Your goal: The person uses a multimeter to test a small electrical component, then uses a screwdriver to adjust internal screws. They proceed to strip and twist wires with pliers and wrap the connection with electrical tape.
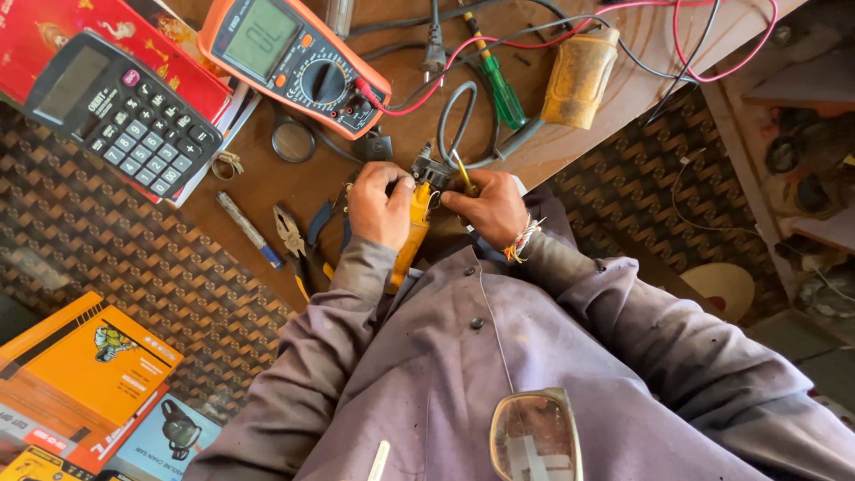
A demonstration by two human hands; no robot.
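Nearest the camera, low in the view: a pair of spectacles (535,436) hanging at the chest of the grey work shirt.

At the near edge of the counter (267,183): the left hand (381,207), grip closed around a yellow-bodied device (415,227) with a dark metal head. The right hand (487,210), thread bands at its wrist, meets it from the other side; its fingers pinch a slim yellow-handled tool (463,174) against the device's head. Both hands touch the device.

Just left of the hands: pliers (292,239) lying flat, then a pen (248,231). A small ring-shaped band (293,141) lies beyond these.

Mid counter: a grey cable (448,120) looping up from the device; a green-handled screwdriver (500,89); a worn yellow handle (580,77) beside it.

Far side: an orange multimeter (294,61), red leads (704,53) trailing right; a black calculator (125,111) resting on a red book (107,36).

Off the counter, lower left, on patterned flooring: stacked orange product boxes (85,374), closed, contents not visible.

Open room: a bare strip of counter between calculator and pliers; the counter's right edge runs diagonally, with floor beyond.
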